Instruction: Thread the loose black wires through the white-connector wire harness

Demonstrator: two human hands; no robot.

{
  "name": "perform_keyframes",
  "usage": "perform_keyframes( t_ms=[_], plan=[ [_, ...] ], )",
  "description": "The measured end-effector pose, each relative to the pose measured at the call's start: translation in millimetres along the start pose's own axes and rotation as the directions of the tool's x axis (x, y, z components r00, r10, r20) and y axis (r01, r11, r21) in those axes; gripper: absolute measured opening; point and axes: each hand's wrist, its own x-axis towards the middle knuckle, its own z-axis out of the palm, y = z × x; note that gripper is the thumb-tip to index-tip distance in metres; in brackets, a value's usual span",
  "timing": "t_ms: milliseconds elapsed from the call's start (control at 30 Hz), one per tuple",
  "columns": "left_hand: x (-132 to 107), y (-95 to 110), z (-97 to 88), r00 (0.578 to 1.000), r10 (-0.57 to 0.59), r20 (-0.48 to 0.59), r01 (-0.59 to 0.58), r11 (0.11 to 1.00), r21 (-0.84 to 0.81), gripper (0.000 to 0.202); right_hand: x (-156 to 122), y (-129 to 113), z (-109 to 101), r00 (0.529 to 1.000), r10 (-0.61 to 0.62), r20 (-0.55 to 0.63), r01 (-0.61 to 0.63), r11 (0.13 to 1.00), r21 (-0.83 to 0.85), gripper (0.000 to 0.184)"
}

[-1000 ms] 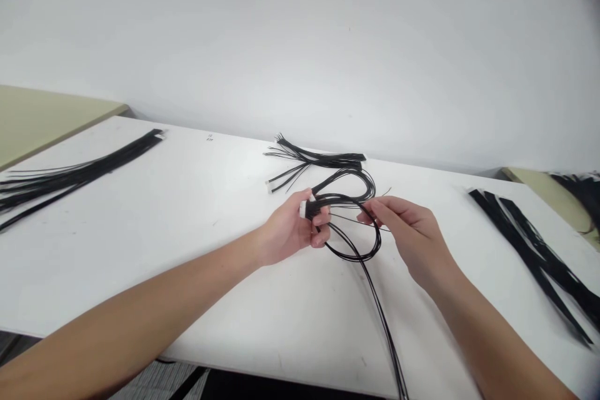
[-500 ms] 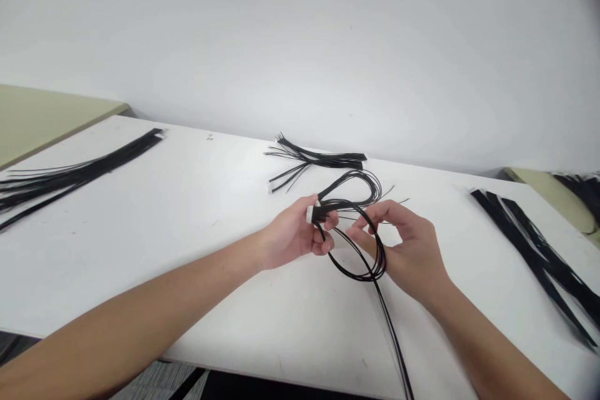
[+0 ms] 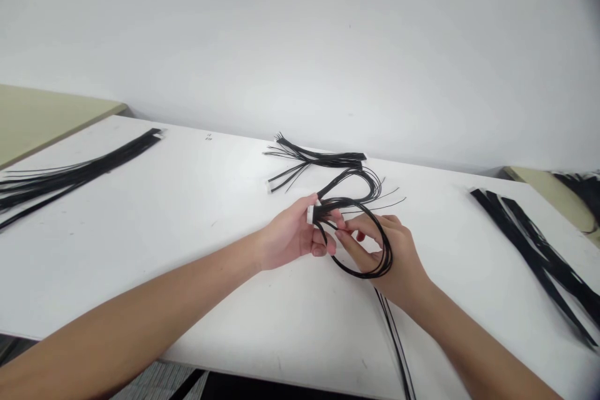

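My left hand (image 3: 295, 234) is closed on a black wire harness (image 3: 388, 250), with its white connector (image 3: 310, 214) held near the thumb and fingers. From that connector the wires curl to the right into a loop. Inside the loop, my right hand (image 3: 384, 247) pinches thin black wires between thumb and forefinger, close to the left fingertips. Loose wire ends stick out above the right hand. Two or three long wires hang from below it past the table's front edge.
Behind my hands lies a bundle of black harnesses (image 3: 323, 157) with white connectors. More black harnesses rest on the left (image 3: 94, 165) and right (image 3: 534, 250) of the white table (image 3: 140, 231). A white wall (image 3: 300, 44) rises behind it.
My right hand has moved left and closed its thumb and forefinger on wires beside my left fingers. The wire loop now lies around the right hand. The left hand has barely moved.
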Motion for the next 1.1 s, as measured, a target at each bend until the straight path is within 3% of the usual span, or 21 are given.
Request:
perform_keyframes(
  t_ms=[100,267,400,533,633,767,867,967,1100],
  plan=[
    [0,0,-0.3,1.0,0.003,0.016,-0.004,1.0,0.012,0.043,1,-5,-1,0.996,0.076,0.036,-0.077,0.997,0.007,0.012],
    [1,-1,-0.7,1.0,0.003,0.008,-0.003,1.0,0.012,0.045,0,-3,0,0.999,0.027,-0.033,-0.029,0.998,-0.05,0.015],
    [1,-1,-1.3,1.0,0.029,-0.005,-0.029,0.999,0.023,0.044,2,-5,-9,0.968,0.177,0.179,-0.206,0.965,0.159,0.011],
    [2,-1,-0.5,0.999,0.015,-0.032,-0.014,1.0,0.025,0.041,7,-4,-27,0.875,0.313,0.369,-0.469,0.735,0.49,0.02],
    [3,-1,0.7,0.999,0.028,-0.035,-0.027,0.999,0.034,0.041,12,2,-38,0.837,0.371,0.402,-0.546,0.519,0.658,0.019],
    [2,-2,0.7,0.999,0.052,0.003,-0.052,0.987,0.149,0.045,17,9,-49,0.853,0.413,0.319,-0.456,0.295,0.839,0.01],
    [1,-2,0.1,0.999,0.037,0.032,-0.043,0.977,0.21,0.047,19,12,-53,0.889,0.398,0.228,-0.334,0.222,0.916,0.012],
    [1,-1,0.4,0.999,0.021,0.045,-0.031,0.972,0.231,0.046,19,15,-51,0.909,0.403,0.106,-0.225,0.262,0.939,0.016],
    [0,0,2.1,0.999,0.008,0.045,-0.018,0.972,0.235,0.043,21,15,-45,0.892,0.451,-0.03,-0.152,0.361,0.92,0.014]
  ],
)
